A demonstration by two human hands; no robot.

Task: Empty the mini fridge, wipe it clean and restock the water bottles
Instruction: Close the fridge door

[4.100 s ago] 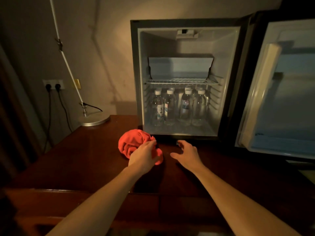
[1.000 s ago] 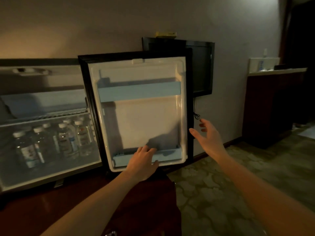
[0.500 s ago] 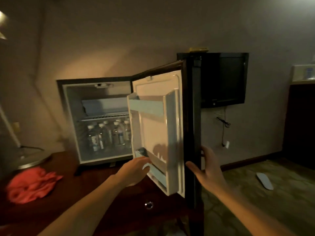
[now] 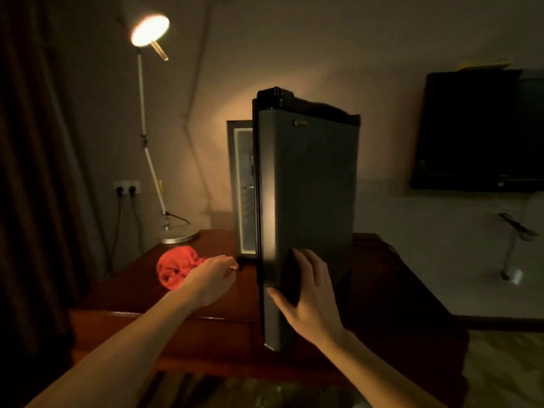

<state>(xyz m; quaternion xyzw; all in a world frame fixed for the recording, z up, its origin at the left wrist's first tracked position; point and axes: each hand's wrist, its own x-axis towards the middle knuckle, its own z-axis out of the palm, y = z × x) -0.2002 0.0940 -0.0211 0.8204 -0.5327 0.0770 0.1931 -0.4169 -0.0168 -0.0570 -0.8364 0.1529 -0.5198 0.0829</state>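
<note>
The mini fridge point(image 4: 242, 187) stands on a dark wooden table point(image 4: 223, 301). Its grey door point(image 4: 312, 187) is swung most of the way over the opening, outer face towards me, so only a narrow strip of the white inside shows. The water bottles are hidden behind the door. My right hand point(image 4: 309, 293) presses flat on the door's outer face near the lower free edge, fingers spread and thumb along the edge. My left hand point(image 4: 210, 275) hovers over the table beside a crumpled red cloth point(image 4: 173, 267), fingers loosely curled, holding nothing.
A lit desk lamp point(image 4: 150, 30) rises from a round metal base point(image 4: 178, 238) at the table's back left. Wall sockets with plugged cables point(image 4: 126, 188) are behind it. A dark wall-mounted TV point(image 4: 477, 128) hangs to the right, and a curtain point(image 4: 29, 172) hangs at far left.
The door has swung from wide open to nearly over the opening. My right hand moved from its edge to its outer face; my left hand left the inner shelf and dropped beside the cloth.
</note>
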